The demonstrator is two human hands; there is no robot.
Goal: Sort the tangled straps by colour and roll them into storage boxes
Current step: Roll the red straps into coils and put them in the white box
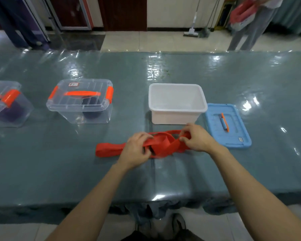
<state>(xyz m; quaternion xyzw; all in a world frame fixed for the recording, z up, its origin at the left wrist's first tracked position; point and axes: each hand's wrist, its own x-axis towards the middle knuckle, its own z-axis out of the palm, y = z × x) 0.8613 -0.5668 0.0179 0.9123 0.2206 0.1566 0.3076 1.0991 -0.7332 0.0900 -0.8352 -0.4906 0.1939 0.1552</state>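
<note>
- Clear box, far lid-on unit (2,87): well to the left of the left hand, cut by the frame edge. A purple roll (9,113) shows through its wall. We see no risk here.
- Clear box with orange latches (94,86): left of and beyond the left hand, lid on, a dark roll (91,113) inside. We judge both colours already stored.
- Left hand (137,150): fingers curled round the red strap, gripping it near the crossing. Risk: if this hand pulls outward hard, we expect the crossing to tighten, not open.
- Red strap (163,144): on the tabletop (163,180) between the two hands, looped and crossed over itself. One flat tail runs out past the left hand. Risk: rolling before the loops are freed would trap a twist, and we judge the roll would come out lumpy and spring apart in the box. The loose tail could also drag and fold under as the strap is lifted.
- White box (174,117): just beyond the hands, open, nothing visible inside. We take it for the red strap's box. Risk: it looks light, so a knuckle or a swinging loop could shove it back across the glossy cover.
- Right hand (196,138): thumb and fingertips pinching a loop of the strap at its right end. Risk: a thin pinch on smooth webbing may slip, and the loop would then drop back into the tangle.
- Blue lid (228,126): flat on the tabletop just right of the right hand, beside the white box. Risk: the right forearm could knock it toward the edge.
</note>
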